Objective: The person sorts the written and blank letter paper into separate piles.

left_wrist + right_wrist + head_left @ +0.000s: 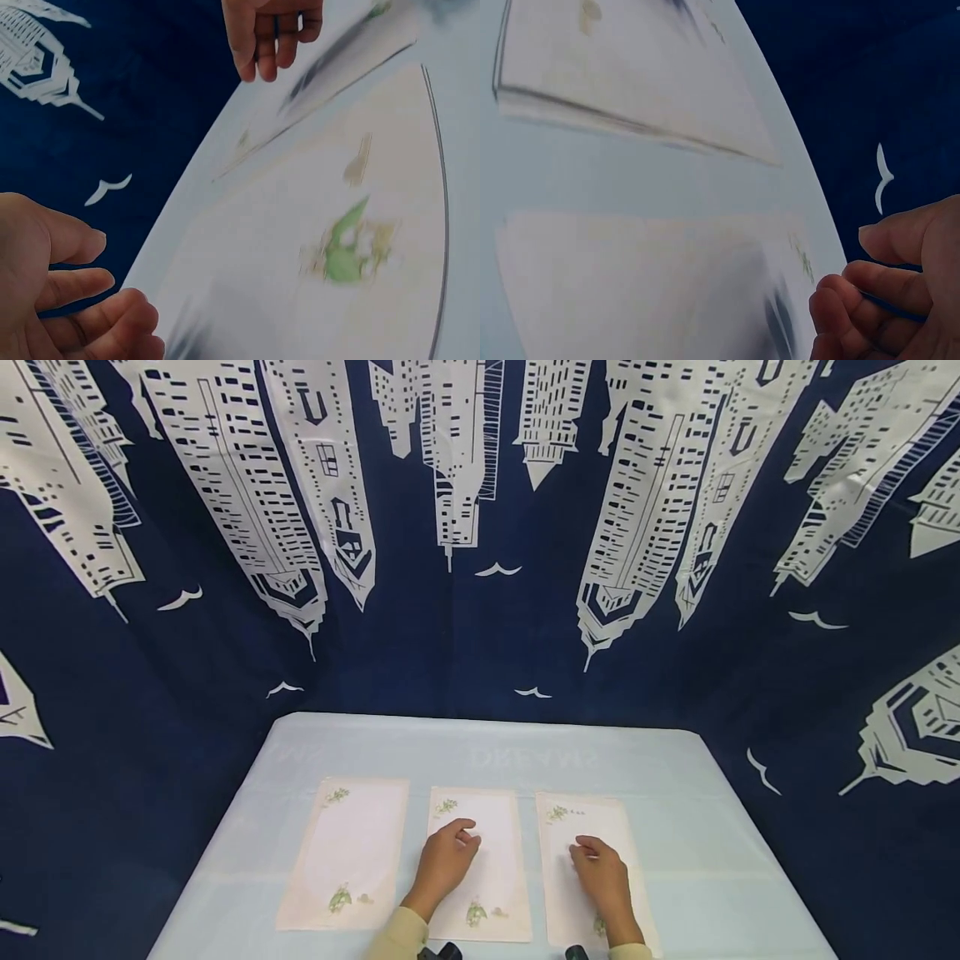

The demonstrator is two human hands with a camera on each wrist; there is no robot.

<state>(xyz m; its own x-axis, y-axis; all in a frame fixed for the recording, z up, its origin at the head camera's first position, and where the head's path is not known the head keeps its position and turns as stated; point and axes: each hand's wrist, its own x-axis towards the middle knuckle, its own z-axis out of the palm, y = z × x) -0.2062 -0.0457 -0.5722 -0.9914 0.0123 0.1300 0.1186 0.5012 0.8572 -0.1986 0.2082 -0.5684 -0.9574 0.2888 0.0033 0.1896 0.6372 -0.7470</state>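
Note:
Three pale pink sheets of paper with green floral prints lie in a row on a table. Over the middle sheet (497, 868) hovers my left hand (444, 864), its fingers loosely bent and nothing in them. My right hand (603, 878) is above the right sheet (558, 885), likewise loosely curled and without any object. Small dark marks show near that sheet's top. In the left wrist view, the left hand (82, 292) appears at lower left, with the right hand (274, 37) at the top. The right wrist view shows the right hand's bent fingers (889, 285) apart from the paper.
The left sheet (360, 852) lies away from both hands. A pale blue cover (697, 860) spreads over the table. Behind and beside it hangs a dark blue cloth (450, 643) printed with white upside-down buildings and birds.

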